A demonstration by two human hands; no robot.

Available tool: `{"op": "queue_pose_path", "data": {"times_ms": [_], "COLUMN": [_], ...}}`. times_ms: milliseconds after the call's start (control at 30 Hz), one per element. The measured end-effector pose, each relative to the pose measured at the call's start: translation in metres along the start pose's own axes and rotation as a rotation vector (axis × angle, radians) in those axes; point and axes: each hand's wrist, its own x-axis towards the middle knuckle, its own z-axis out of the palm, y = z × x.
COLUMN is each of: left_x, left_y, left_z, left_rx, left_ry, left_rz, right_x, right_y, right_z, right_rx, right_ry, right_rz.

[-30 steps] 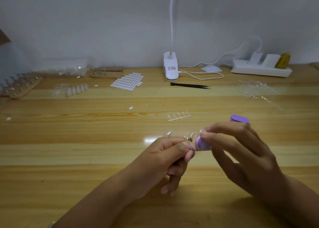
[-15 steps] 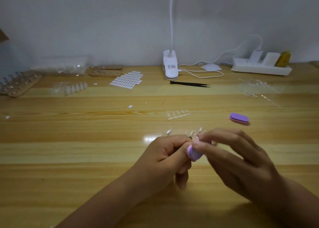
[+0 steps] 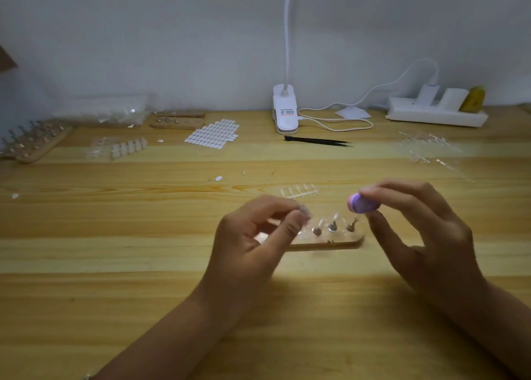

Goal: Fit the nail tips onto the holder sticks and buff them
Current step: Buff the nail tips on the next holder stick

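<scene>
My left hand [image 3: 258, 236] pinches a small clear nail tip [image 3: 305, 210] between thumb and forefinger; it is blurred, and I cannot tell whether a stick is under it. My right hand [image 3: 416, 230] grips a purple buffer block [image 3: 362, 204] at its fingertips, held in the air about a hand's width right of the tip. Between the hands a small wooden base [image 3: 339, 243] lies on the table with three metal holder sticks [image 3: 333, 225] standing in it. A strip of clear nail tips [image 3: 298, 191] lies just behind.
Black tweezers [image 3: 316, 141], a white clip lamp [image 3: 286, 112] with its cable, and a power strip [image 3: 436, 115] stand at the back. A sheet of white tabs [image 3: 214, 133], white tips [image 3: 126, 148] and a wooden rack [image 3: 34, 143] lie back left. Clear tips [image 3: 425, 146] lie right.
The hands have drawn apart: the right hand carried the buffer up and to the right, off the tip. The wooden base with its sticks now shows between them.
</scene>
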Motion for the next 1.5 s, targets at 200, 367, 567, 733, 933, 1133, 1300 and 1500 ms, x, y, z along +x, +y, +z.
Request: {"op": "queue_pose_path", "data": {"times_ms": [200, 367, 567, 733, 933, 1133, 1300, 1500], "left_x": [0.01, 0.013, 0.014, 0.014, 0.02, 0.018, 0.008, -0.001], "left_y": [-0.012, -0.018, -0.022, -0.021, -0.023, -0.022, -0.004, 0.007], "left_z": [0.003, 0.008, 0.006, 0.009, 0.021, 0.023, 0.023, 0.013], "left_rx": [0.277, 0.374, 0.492, 0.522, 0.553, 0.615, 0.393, 0.118], "left_ry": [0.088, -0.112, -0.131, -0.123, -0.115, -0.09, 0.061, 0.095], "left_rz": [-0.002, -0.117, -0.189, -0.118, 0.011, 0.143, 0.216, 0.062], "right_x": [-0.002, -0.001, -0.002, 0.0, -0.001, -0.001, -0.001, -0.001], "right_y": [-0.009, -0.007, -0.008, -0.015, -0.013, -0.014, -0.016, -0.023], "right_z": [0.023, 0.024, 0.024, 0.023, 0.029, 0.031, 0.024, 0.019], "right_rx": [0.142, 0.149, 0.165, 0.285, 0.24, 0.227, 0.295, 0.326], "right_ry": [-0.035, 0.007, -0.026, -0.057, -0.129, -0.173, -0.056, -0.01], "right_rz": [0.098, 0.156, 0.149, 0.334, 0.485, 0.448, 0.434, 0.197]}}
